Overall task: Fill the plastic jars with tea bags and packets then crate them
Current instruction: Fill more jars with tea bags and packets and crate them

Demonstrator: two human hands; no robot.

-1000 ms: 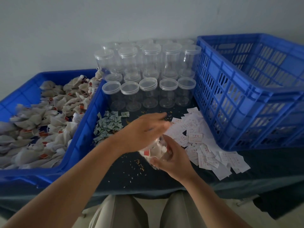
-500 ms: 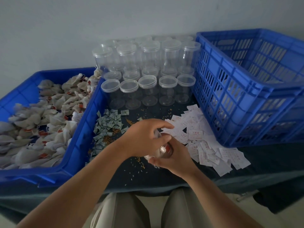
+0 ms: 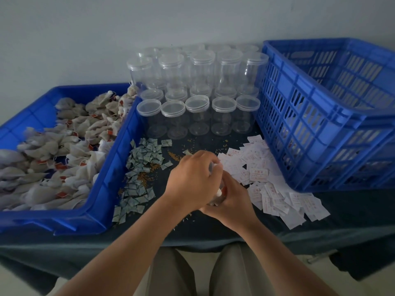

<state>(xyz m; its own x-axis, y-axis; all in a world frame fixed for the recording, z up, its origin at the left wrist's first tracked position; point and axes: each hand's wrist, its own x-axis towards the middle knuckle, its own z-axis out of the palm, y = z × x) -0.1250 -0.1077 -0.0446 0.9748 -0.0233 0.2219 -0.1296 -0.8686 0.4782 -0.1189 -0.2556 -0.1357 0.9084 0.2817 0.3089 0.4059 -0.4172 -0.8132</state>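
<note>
A clear plastic jar (image 3: pixel 220 194) with tea bags inside is held between my hands over the table's near middle, mostly hidden by them. My right hand (image 3: pixel 229 201) grips its lower part from below. My left hand (image 3: pixel 193 178) is closed over its top, where the lid sits. Tea bags (image 3: pixel 64 150) with red tags fill the shallow blue bin (image 3: pixel 106 189) at left. Small grey-green packets (image 3: pixel 142 167) lie beside the bin, and white packets (image 3: pixel 271 184) lie to the right. The tall blue crate (image 3: pixel 320 124) stands at right.
Several empty lidded jars (image 3: pixel 198 92) stand in stacked rows at the back against the wall. Loose brown crumbs (image 3: pixel 145 178) are scattered on the dark table cloth (image 3: pixel 352 212). My knees show below the table's front edge.
My left hand has come down from above the jar and closed over its top. The jar has stayed in my right hand at about the same spot.
</note>
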